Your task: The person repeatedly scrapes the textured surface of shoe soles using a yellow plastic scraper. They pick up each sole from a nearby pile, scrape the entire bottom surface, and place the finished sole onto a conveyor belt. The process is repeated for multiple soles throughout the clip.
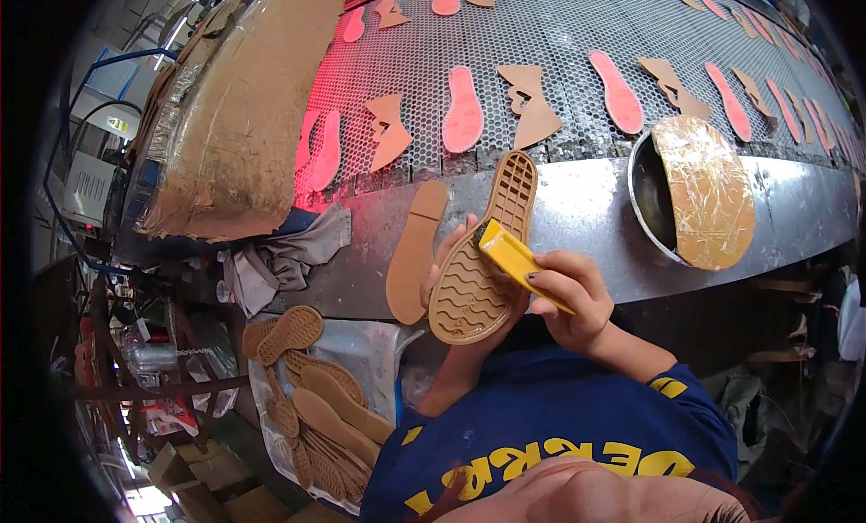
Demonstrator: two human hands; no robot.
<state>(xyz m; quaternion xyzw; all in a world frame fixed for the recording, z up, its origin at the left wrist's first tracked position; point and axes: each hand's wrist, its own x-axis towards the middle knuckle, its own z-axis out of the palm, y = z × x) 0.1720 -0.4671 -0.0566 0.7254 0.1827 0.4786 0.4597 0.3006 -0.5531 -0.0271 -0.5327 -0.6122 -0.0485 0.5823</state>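
Observation:
My left hand (443,250) grips a tan rubber shoe sole (469,293) from its left side and from underneath. The sole's hollow, ribbed inside faces up, with a grid at the heel end and wavy ridges at the toe end. In my right hand (577,298) is a brush with a flat yellow handle (521,260). Its dark bristles (482,229) touch the sole near its middle, by the left rim. Just left of the held sole, a second tan sole (416,252) lies on the metal ledge (577,194).
Beyond the ledge, a mesh conveyor (568,99) carries pink insoles (464,108) and brown cut pieces (532,104). To the right stands a metal bowl (639,176), partly covered by a round board (704,194). Soles (338,406) pile up at lower left, near a grey cloth (293,252).

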